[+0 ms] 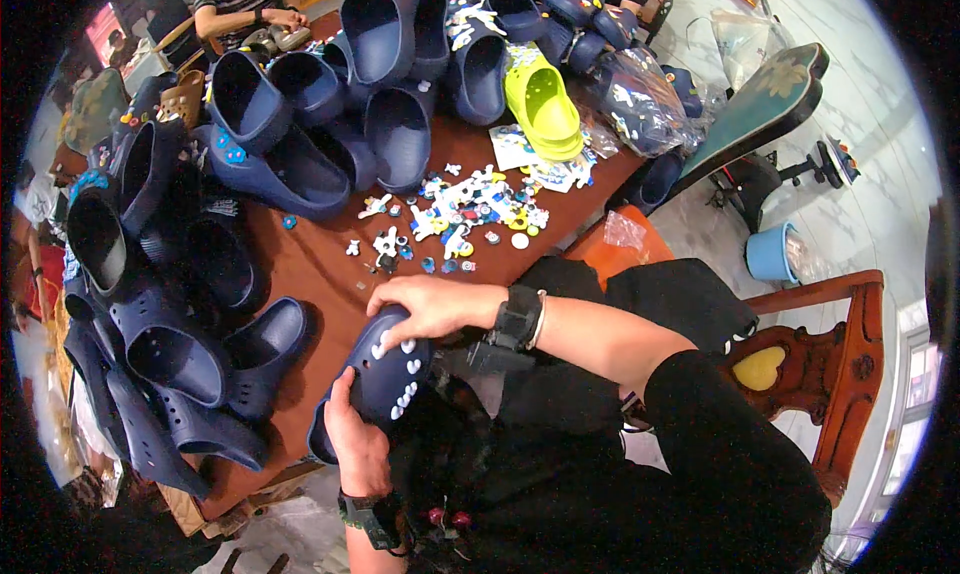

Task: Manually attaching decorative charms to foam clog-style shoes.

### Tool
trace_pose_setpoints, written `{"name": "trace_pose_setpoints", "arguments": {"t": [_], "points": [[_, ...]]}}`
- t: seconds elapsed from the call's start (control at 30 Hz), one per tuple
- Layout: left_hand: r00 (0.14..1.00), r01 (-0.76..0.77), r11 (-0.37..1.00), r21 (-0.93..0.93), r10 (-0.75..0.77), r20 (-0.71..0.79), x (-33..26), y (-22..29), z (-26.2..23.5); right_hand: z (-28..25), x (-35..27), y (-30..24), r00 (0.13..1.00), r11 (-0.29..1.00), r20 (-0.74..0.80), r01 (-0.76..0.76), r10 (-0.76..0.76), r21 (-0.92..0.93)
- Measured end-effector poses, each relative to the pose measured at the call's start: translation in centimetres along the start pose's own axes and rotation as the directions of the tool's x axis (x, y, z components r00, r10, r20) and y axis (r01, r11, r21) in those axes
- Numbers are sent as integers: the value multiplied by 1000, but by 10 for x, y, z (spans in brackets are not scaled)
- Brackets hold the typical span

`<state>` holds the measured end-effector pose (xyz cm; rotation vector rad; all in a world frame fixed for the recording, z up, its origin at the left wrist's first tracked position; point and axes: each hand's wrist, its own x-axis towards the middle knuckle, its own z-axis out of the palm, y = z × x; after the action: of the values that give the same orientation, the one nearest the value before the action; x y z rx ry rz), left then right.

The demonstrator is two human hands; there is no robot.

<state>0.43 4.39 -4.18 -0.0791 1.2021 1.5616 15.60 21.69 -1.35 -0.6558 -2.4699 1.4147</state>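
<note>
A navy foam clog [382, 392] is held tilted over the table's near edge, its holed upper facing me. My left hand [358, 442] is closed round its side, the thumb lying on the upper. From the right, my right hand [432, 307] grips the clog's far end. Its thumb rests beside a white charm [378, 351] on the upper; the other fingers curl over the edge, their tips partly hidden. More small white charms [411, 387] sit in a row along the clog's right side. Beyond the hands lies a loose pile of white, blue and yellow charms [470, 212].
Navy clogs [285, 174] crowd the brown-covered table [310, 259] along its left and far sides. A lime-green clog [545, 109] stands on printed sheets behind the charms. To the right are a plastic-wrapped bundle [640, 99], a wooden chair [850, 374] and a blue bucket [770, 254]. Someone [240, 9] sits across the table.
</note>
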Motion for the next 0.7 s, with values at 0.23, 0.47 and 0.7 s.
{"name": "trace_pose_setpoints", "arguments": {"t": [0.23,0.47,0.7], "points": [[995,-89,989,118,84,51,3,9,1,-50,46,57,933,918,-352,-70,-78,-389],[984,-151,975,160,134,113,-7,10,7,-48,62,80,961,876,-276,-132,-1,-464],[989,-142,987,73,137,61,-15,10,11,-63,54,65,943,938,-304,-222,137,-265]]}}
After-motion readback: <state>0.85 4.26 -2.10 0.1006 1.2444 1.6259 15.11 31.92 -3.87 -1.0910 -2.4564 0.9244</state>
